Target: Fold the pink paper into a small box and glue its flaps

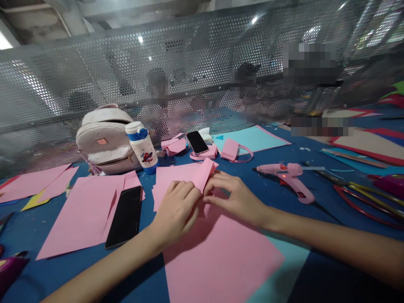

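A folded piece of pink paper (204,172) stands up between my two hands, above the stacked pink sheets. My left hand (180,205) closes on its left side, with the fingers curled and their tips hidden. On the right side, the thumb and forefinger of my right hand (237,197) pinch the lower edge. Beneath both hands lies a large pink sheet (221,261), partly over a light blue sheet (293,248). A pink hot glue gun (292,174) rests to the right, a small light glowing on it. Left of my left hand is a black phone (124,216).
Behind stand a white backpack (105,139) and a white-and-blue bottle (142,147). Small pink paper bags (232,150) and another phone (197,142) lie at the back. Scissors (362,193) lie at right. People sit beyond the perforated metal screen (195,54).
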Tool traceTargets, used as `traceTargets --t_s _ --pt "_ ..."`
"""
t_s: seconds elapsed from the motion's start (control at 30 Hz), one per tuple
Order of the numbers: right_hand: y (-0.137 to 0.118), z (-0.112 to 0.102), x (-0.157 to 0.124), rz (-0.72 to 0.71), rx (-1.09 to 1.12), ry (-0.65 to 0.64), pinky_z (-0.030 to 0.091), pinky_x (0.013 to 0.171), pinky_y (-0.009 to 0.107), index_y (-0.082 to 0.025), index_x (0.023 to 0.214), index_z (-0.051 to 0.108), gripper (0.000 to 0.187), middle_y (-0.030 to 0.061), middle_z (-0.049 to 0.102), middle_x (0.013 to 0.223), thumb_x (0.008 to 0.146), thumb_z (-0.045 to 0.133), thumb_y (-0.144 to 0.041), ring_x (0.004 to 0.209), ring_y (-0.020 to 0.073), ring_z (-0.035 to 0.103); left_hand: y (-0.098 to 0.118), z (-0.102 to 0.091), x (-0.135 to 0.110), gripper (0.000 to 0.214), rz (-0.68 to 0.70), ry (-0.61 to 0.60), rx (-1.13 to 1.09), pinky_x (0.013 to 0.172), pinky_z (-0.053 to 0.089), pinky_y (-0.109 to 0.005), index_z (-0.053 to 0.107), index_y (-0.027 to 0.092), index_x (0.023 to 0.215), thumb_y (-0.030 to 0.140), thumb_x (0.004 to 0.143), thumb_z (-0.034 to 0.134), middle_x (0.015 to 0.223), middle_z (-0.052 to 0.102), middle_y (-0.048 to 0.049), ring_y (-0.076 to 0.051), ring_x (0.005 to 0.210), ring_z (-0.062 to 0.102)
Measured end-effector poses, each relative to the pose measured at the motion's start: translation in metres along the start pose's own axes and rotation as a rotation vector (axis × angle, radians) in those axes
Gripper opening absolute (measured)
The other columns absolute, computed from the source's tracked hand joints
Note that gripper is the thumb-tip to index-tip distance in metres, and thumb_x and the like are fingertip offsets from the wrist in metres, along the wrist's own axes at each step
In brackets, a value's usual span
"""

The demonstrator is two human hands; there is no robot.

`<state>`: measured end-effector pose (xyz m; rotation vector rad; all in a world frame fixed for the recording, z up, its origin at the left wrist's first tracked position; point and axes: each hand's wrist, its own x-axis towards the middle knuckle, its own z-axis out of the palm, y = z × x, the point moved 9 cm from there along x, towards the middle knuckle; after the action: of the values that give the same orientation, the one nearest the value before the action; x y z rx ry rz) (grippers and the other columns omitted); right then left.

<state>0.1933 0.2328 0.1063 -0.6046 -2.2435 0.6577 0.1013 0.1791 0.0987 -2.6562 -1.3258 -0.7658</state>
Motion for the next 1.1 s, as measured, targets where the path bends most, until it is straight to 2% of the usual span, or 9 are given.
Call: traceTargets --t_s 0.27,0.4,0.47,0.57,0.67,0.77,0.9,1.0,1.1 --pt "-0.001 -0.001 0.001 -0.011 0.005 0.016 0.045 0.080 0.031 -0.020 0.077 0.067 0.023 0.0018 0.068 0.082 0.093 0.068 -0.038 0.083 0.0188 0.060 0.000 -0.002 0.001 0.010 -0.008 0.035 0.008 0.074 0.036 -0.036 0.046 0.021 0.087 0.016 0.094 0.041 0.084 0.055 -0.0033 -0.021 0.078 0.048" --pt "-0.011 -0.005 -0.002 -0.141 -0.071 0.060 0.045 0.079 0.032 -0.020 0.084 0.066 0.017 0.0027 0.069 0.085 0.094 0.066 -0.034 0.084 0.0193 0.059 -0.001 -0.001 0.001 0.010 -0.018 0.027 0.046 0.072 0.036 -0.036 0.047 0.021 0.087 0.014 0.092 0.042 0.084 0.056 -0.0036 -0.021 0.077 0.048" --pt "-0.022 -0.008 -0.005 -0.252 -0.210 0.103 0.045 0.081 0.034 -0.021 0.094 0.067 0.011 0.0045 0.069 0.092 0.095 0.065 -0.031 0.087 0.0202 0.057 -0.001 -0.002 0.001 0.010 -0.018 0.027 0.075 0.073 0.036 -0.037 0.048 0.021 0.087 0.015 0.094 0.043 0.085 0.057 -0.0040 -0.022 0.077 0.049" --pt "-0.041 -0.012 -0.012 -0.421 -0.537 0.206 0.042 0.087 0.037 -0.024 0.106 0.068 0.011 0.0063 0.067 0.102 0.097 0.062 -0.027 0.094 0.0225 0.054 -0.001 -0.001 0.001 0.011 -0.009 0.019 0.133 0.073 0.037 -0.037 0.049 0.020 0.087 0.015 0.095 0.043 0.085 0.058 -0.0047 -0.022 0.078 0.049" --pt "-0.055 -0.015 -0.015 -0.516 -0.739 0.276 0.038 0.093 0.038 -0.027 0.098 0.071 0.008 0.0051 0.067 0.110 0.096 0.063 -0.026 0.104 0.0240 0.051 0.001 -0.002 0.001 0.013 0.010 0.022 0.179 0.073 0.037 -0.038 0.050 0.020 0.085 0.015 0.095 0.043 0.083 0.058 -0.0046 -0.022 0.077 0.049" --pt "-0.057 -0.013 -0.012 -0.501 -0.753 0.226 0.036 0.098 0.039 -0.027 0.087 0.072 0.015 0.0024 0.068 0.117 0.098 0.061 -0.025 0.110 0.0237 0.050 0.002 -0.005 0.001 0.015 0.031 0.043 0.209 0.074 0.037 -0.038 0.051 0.020 0.085 0.017 0.098 0.042 0.082 0.060 -0.0046 -0.022 0.076 0.049" --pt "-0.050 -0.011 -0.007 -0.427 -0.625 0.142 0.034 0.099 0.041 -0.024 0.086 0.070 0.021 0.0031 0.068 0.118 0.100 0.055 -0.023 0.110 0.0238 0.051 0.002 -0.010 0.001 0.016 0.036 0.085 0.228 0.076 0.036 -0.038 0.053 0.020 0.086 0.020 0.100 0.045 0.082 0.062 -0.0043 -0.022 0.077 0.051" --pt "-0.041 -0.014 -0.003 -0.339 -0.501 0.122 0.035 0.095 0.041 -0.022 0.086 0.069 0.016 0.0053 0.069 0.112 0.098 0.059 -0.025 0.107 0.0245 0.053 -0.004 -0.018 0.000 0.015 -0.037 0.164 0.157 0.078 0.035 -0.037 0.054 0.020 0.084 0.022 0.098 0.054 0.081 0.064 -0.0018 -0.020 0.077 0.052" --pt "-0.030 -0.020 0.002 -0.259 -0.372 0.148 0.037 0.093 0.039 -0.021 0.086 0.066 0.009 0.0047 0.067 0.103 0.095 0.065 -0.023 0.104 0.0234 0.054 -0.014 -0.024 -0.002 0.019 -0.142 0.230 -0.015 0.077 0.034 -0.034 0.055 0.020 0.079 0.025 0.097 0.060 0.080 0.065 0.0014 -0.017 0.075 0.054"
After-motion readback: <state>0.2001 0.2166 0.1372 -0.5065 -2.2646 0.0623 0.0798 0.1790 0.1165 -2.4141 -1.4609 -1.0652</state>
